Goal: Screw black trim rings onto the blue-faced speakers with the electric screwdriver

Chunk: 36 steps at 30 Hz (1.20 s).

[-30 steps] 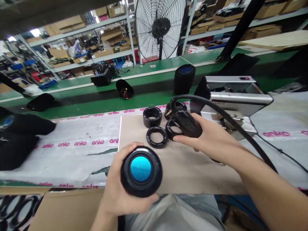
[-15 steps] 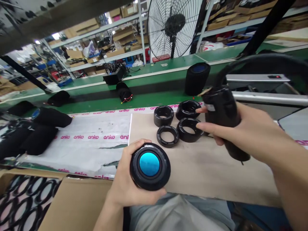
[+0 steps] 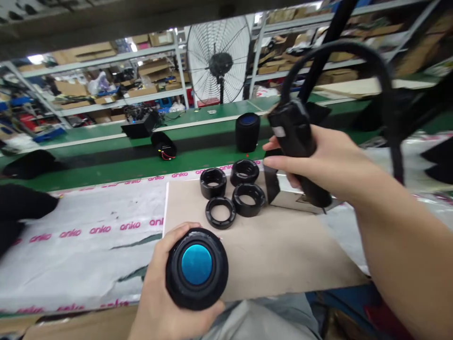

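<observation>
My left hand is wrapped round a black cylindrical speaker with a blue round end facing me, held low in front of my lap. My right hand grips a black handheld tool with a thick black hose arching up and to the right. The tool is raised above the brown mat. Several black plastic rings lie on the mat's far end, below and left of the tool.
A green conveyor belt runs behind the bench with black speakers and parts on it. White "anko" plastic sheet covers the bench left. A metal device sits under my right hand. A fan and shelves of cartons stand behind.
My right hand has lifted the black tool from near the rings up to above the bench, its hose arching higher. The left hand with the speaker has stayed about in place.
</observation>
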Each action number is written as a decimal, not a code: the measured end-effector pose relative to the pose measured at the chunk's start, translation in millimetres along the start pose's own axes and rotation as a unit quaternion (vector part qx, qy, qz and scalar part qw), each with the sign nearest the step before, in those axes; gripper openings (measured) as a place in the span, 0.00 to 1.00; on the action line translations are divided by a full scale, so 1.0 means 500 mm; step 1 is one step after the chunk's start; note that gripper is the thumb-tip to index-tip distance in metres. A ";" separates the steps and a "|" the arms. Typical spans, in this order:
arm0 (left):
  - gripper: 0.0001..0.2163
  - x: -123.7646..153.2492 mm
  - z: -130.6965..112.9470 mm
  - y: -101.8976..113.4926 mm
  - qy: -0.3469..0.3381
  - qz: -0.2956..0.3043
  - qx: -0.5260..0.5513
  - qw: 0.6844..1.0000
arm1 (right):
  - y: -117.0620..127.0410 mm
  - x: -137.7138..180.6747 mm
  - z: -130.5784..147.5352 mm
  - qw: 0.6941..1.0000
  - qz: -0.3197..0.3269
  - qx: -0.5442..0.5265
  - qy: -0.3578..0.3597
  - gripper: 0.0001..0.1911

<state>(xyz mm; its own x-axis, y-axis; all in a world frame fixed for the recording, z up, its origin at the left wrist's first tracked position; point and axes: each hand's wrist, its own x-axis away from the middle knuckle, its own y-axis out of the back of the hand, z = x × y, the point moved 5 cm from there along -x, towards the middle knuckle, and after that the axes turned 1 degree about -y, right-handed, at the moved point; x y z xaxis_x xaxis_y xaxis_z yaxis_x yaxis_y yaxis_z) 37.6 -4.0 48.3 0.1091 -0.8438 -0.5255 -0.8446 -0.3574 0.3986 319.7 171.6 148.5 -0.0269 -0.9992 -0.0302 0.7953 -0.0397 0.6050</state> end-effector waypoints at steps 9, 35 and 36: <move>0.42 -0.038 0.008 -0.048 0.018 0.056 0.090 0.994 | -0.086 -0.064 0.023 0.958 0.171 0.228 -0.024 0.34; 0.46 -0.051 -0.015 -0.082 0.082 0.103 0.227 0.965 | -0.069 -0.018 0.085 0.938 0.219 0.246 0.108 0.27; 0.47 -0.052 -0.017 -0.086 0.087 0.099 0.232 0.964 | -0.067 0.013 0.094 0.939 0.239 0.205 0.140 0.26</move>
<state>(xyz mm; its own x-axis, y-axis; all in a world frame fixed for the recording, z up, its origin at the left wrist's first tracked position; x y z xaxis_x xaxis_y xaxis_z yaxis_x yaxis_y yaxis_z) 75.6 29.7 51.3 -0.0262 -0.9462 -0.3226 -0.9969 0.0008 0.0787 264.6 165.9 165.6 0.4804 -0.8642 0.1498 0.3741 0.3564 0.8562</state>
